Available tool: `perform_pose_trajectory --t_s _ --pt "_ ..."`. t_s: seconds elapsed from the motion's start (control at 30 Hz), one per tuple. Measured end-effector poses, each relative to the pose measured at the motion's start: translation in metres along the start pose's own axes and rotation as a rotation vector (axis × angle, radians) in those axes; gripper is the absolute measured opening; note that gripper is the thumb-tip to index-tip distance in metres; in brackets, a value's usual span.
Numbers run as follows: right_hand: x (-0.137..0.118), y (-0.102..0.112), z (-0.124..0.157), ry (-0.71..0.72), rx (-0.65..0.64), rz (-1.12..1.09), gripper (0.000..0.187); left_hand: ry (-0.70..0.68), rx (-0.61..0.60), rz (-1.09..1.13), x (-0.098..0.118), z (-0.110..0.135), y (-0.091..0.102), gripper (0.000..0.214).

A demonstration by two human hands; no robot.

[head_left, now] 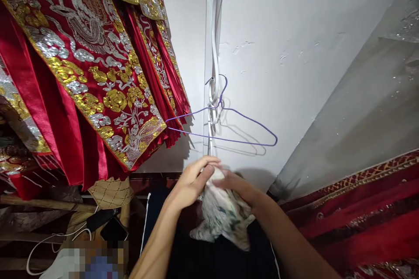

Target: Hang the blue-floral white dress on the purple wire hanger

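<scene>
A bunched white cloth with grey-green markings (224, 216) hangs from between my two hands, close to my dark-clothed lap. My left hand (193, 181) closes on its top edge from the left, thumb and fingers pressed together. From the other side my right hand (237, 185) grips the same cloth; its fingers are slightly blurred and partly hidden by the folds. Just above both hands, a bare purple clothes hanger (248, 117) hangs by its hook in a loop of the white cord (214, 48). Neither hand touches the hanger.
Red garments with gold and silver embroidery (114, 100) hang at the left, touching the hanger's left end. A woven fan (111, 192), a black phone (114, 230) and a white cable (32, 253) lie lower left. Red cloth (369, 218) is at the right, below the white wall (278, 30).
</scene>
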State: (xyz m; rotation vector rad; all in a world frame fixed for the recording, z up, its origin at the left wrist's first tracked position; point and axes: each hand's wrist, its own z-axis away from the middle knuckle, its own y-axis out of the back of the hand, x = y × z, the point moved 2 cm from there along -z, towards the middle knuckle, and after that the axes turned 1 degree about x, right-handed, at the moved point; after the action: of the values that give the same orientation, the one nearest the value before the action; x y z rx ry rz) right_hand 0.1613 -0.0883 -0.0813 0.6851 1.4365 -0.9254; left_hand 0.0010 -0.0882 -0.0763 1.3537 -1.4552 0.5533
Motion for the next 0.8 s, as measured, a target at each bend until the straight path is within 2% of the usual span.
perform_pose_trajectory --t_s 0.07,0.1,0.13,0.2,0.27,0.33,0.4,0.47,0.6,0.7,0.8 --pt "-0.018 0.01 0.005 -0.073 -0.182 0.164 0.024 0.065 -0.239 -0.048 -0.018 -0.003 0.001 0.06" --pt "-0.027 0.019 0.008 -0.061 -0.19 0.262 0.02 0.104 -0.329 -0.104 -0.026 -0.002 0.004 0.065" --pt "-0.037 0.03 0.011 -0.03 -0.131 0.345 0.017 0.14 -0.391 -0.175 -0.034 0.0 0.008 0.065" --pt "-0.052 0.054 0.014 0.034 0.098 0.418 0.019 0.175 -0.434 -0.321 -0.041 0.006 0.024 0.059" --pt "-0.059 0.072 0.012 0.118 0.326 0.456 0.024 0.167 -0.386 -0.457 -0.04 0.011 0.045 0.053" --pt "-0.057 0.08 0.002 0.246 0.462 0.557 0.032 0.159 -0.325 -0.604 -0.033 0.014 0.066 0.051" --pt "-0.047 0.08 -0.017 0.331 0.488 0.672 0.044 0.187 -0.318 -0.76 -0.028 0.016 0.08 0.048" --pt "-0.033 0.082 -0.041 0.352 0.49 0.715 0.053 0.259 -0.376 -0.89 -0.029 0.018 0.085 0.043" --pt "-0.014 0.104 -0.076 0.34 0.532 0.775 0.044 0.424 -0.484 -1.019 -0.045 0.021 0.084 0.042" --pt "-0.01 0.124 -0.069 0.308 0.549 0.926 0.025 0.461 -0.384 -1.073 -0.054 0.016 0.091 0.034" --pt "-0.018 0.133 -0.039 0.293 0.611 1.011 0.015 0.351 -0.195 -1.007 -0.052 0.003 0.101 0.037"
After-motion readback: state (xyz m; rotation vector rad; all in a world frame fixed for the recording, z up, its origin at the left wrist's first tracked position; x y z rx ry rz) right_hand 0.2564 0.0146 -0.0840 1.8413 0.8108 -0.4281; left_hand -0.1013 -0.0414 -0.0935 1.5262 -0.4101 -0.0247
